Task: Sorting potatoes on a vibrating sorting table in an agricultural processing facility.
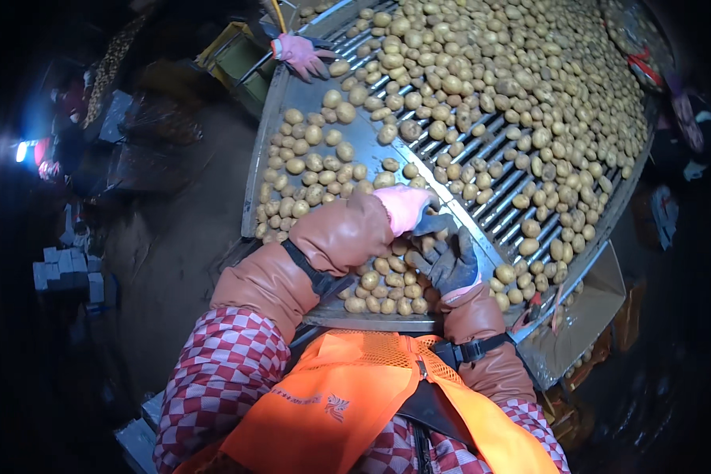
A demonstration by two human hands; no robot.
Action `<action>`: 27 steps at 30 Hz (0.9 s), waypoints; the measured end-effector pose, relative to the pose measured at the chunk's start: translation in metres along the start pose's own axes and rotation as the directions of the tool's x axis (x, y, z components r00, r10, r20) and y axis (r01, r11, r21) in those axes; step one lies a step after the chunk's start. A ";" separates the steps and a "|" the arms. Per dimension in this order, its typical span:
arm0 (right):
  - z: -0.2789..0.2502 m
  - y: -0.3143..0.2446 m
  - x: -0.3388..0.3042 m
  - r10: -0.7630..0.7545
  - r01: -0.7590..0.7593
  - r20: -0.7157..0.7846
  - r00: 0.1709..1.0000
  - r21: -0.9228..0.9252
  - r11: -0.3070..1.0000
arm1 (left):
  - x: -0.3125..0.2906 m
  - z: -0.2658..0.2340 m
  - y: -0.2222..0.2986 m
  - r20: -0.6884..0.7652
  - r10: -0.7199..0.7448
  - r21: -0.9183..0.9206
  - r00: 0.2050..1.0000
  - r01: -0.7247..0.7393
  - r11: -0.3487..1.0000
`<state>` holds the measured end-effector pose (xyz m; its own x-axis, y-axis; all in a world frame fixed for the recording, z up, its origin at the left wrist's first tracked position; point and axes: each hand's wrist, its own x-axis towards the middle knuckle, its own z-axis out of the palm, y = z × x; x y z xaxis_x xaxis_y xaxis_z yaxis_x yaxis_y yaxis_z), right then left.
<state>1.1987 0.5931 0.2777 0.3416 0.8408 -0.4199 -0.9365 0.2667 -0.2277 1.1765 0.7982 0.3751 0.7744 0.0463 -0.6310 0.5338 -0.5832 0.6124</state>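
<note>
My left hand [409, 210], in a pink glove with dark coated fingers, is over the metal sorting table, beside the bright divider strip [430, 178]. Its fingers curl downward, and what they may hold is hidden. Close by on the right is my right hand [453, 267], its dark glove fingers apart and bent over the potatoes near the front edge. Small potatoes [383, 284] lie below and between both hands. More potatoes [316, 162] are spread on the flat plate left of the divider.
Metal rollers [498, 197] right of the divider carry a dense mass of potatoes [513, 71]. Another person's pink-gloved hand [302, 55] reaches in at the far left corner. An open cardboard box [577, 312] stands at the right; a green bin [245, 67] is far left.
</note>
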 end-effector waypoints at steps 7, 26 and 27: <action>-0.045 0.032 0.010 -0.307 0.275 -0.008 0.952 -0.424 0.863 | 0.102 -0.078 -0.059 -0.669 -0.050 0.363 0.741 0.384 0.849; -0.032 0.009 0.005 0.178 -0.157 -0.257 0.950 0.100 0.982 | 0.067 -0.061 -0.088 -0.561 -0.141 0.303 0.816 0.361 0.882; -0.025 0.012 0.006 0.171 -0.162 -0.262 0.950 0.053 0.985 | 0.066 -0.055 -0.102 -0.515 -0.116 0.341 0.849 0.328 0.881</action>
<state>1.1920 0.5894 0.2503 0.1855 0.7211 -0.6676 -0.9824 0.1513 -0.1096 1.1918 0.9051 0.2970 0.7703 0.5253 -0.3615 0.6083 -0.7753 0.1698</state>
